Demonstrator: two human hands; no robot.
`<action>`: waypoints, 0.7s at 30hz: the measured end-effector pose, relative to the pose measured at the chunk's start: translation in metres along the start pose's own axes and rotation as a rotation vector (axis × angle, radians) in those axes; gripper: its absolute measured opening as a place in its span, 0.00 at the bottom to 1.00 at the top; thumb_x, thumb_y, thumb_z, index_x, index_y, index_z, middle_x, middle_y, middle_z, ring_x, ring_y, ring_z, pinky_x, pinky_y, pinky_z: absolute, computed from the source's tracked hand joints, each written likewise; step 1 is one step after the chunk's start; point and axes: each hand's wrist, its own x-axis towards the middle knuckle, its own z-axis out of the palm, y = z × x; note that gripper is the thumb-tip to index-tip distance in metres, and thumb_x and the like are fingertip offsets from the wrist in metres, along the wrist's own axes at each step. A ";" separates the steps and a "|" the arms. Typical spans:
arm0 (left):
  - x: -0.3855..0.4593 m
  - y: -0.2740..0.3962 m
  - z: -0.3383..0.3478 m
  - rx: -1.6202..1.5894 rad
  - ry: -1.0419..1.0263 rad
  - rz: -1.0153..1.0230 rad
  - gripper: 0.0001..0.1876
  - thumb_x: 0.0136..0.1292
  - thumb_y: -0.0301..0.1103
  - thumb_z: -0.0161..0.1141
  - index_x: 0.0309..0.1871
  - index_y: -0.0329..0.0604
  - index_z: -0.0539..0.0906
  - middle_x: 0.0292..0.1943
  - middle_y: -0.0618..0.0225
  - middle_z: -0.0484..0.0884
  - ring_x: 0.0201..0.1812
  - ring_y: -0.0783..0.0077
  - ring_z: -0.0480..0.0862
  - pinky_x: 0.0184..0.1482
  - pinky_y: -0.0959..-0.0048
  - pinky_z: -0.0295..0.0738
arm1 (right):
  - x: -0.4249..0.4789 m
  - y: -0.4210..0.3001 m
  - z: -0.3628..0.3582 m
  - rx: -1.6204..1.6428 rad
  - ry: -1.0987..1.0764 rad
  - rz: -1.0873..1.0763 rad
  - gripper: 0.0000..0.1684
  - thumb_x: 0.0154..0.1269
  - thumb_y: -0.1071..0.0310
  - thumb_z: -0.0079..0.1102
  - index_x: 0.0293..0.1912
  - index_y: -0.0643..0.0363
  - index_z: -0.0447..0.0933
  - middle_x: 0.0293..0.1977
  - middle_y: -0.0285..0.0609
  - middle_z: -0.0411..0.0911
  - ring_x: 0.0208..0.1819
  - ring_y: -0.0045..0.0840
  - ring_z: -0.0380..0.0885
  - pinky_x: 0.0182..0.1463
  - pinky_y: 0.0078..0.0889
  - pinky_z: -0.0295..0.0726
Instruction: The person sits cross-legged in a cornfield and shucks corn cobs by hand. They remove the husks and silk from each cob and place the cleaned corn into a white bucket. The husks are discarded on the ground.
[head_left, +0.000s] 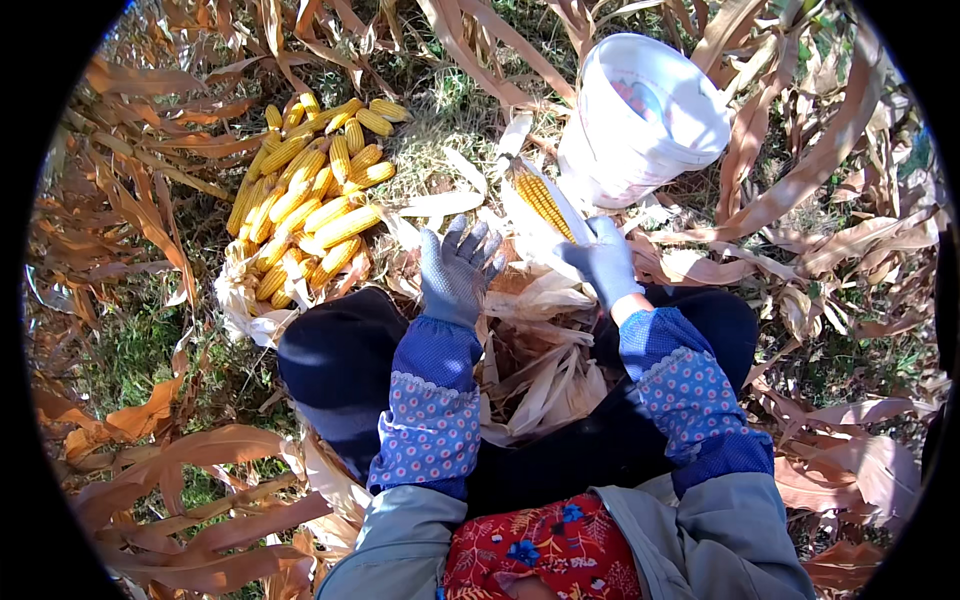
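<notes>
My right hand (602, 259), in a grey glove, grips the base of a corn ear (541, 199) whose yellow kernels show on one side. Pale husk (517, 214) still wraps part of that ear, and its tip points away from me. My left hand (459, 268), also gloved, is held palm up with the fingers apart and nothing in it. Just beyond and left of that hand lies a heap of husked yellow corn ears (307, 199) on the ground. Loose dry husks (544, 382) are piled between my bent legs.
A white plastic bucket (592, 161) stands on the ground at the upper right, its opening tilted in view. Dry corn leaves and stalks (795, 195) surround me, with grass (139, 367) showing to the left. My knees (337, 360) flank the husk pile.
</notes>
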 end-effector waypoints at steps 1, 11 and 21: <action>0.000 -0.002 0.001 0.014 0.007 0.012 0.39 0.61 0.66 0.43 0.65 0.44 0.61 0.61 0.54 0.65 0.60 0.53 0.67 0.60 0.52 0.62 | 0.000 -0.001 0.002 0.203 -0.049 0.058 0.27 0.48 0.62 0.68 0.46 0.65 0.72 0.36 0.43 0.78 0.36 0.24 0.76 0.42 0.23 0.73; -0.001 0.003 0.006 0.162 -0.088 -0.005 0.42 0.59 0.65 0.47 0.64 0.38 0.60 0.59 0.53 0.67 0.58 0.56 0.71 0.59 0.59 0.66 | 0.005 0.002 0.016 0.336 -0.361 0.061 0.32 0.48 0.57 0.69 0.48 0.67 0.71 0.35 0.41 0.76 0.34 0.21 0.74 0.38 0.21 0.71; 0.014 0.004 -0.015 -0.094 0.199 0.285 0.39 0.60 0.65 0.46 0.63 0.42 0.63 0.59 0.57 0.65 0.58 0.57 0.68 0.61 0.53 0.60 | -0.016 0.002 0.014 0.718 -0.436 0.139 0.36 0.55 0.61 0.62 0.59 0.68 0.61 0.47 0.50 0.73 0.44 0.33 0.78 0.51 0.34 0.79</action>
